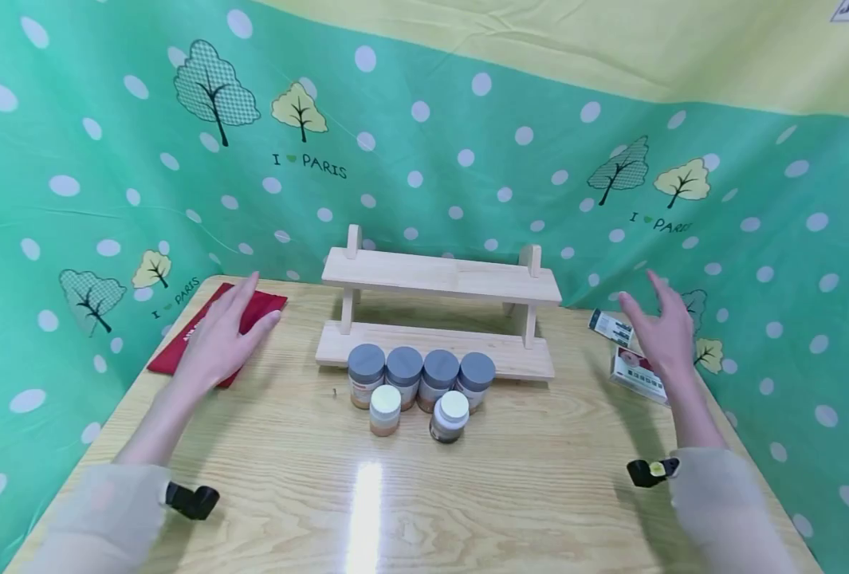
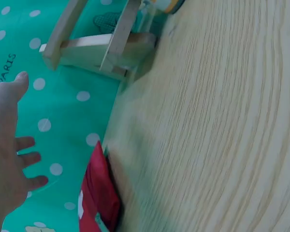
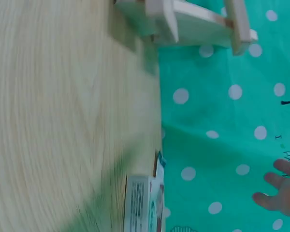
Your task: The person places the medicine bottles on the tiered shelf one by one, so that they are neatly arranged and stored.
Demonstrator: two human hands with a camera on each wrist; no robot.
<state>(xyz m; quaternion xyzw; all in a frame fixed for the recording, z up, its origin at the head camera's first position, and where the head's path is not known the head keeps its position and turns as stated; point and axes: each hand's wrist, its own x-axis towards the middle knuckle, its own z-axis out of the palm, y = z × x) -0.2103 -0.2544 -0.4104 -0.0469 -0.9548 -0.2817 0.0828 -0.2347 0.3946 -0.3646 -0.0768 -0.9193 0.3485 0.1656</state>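
My left hand (image 1: 222,339) is raised over the left side of the table, fingers straight and holding nothing. In the head view it overlaps a flat red pouch (image 1: 262,304). On the right, my right hand (image 1: 662,328) is held up with spread fingers and grips nothing. It is nearest a small white box (image 1: 632,371) and a small white-and-dark carton (image 1: 611,327). Between the hands stands a two-tier wooden rack (image 1: 438,275). Several grey-lidded jars (image 1: 403,367) stand in a row before it, with two white-capped bottles (image 1: 385,410) (image 1: 450,416) in front of them.
The light wooden table (image 1: 510,494) reaches back to a green polka-dot cloth (image 1: 453,191) that hangs behind and at both sides. A bright light reflection lies on the tabletop at the front middle. Both sleeves carry a black wrist strap.
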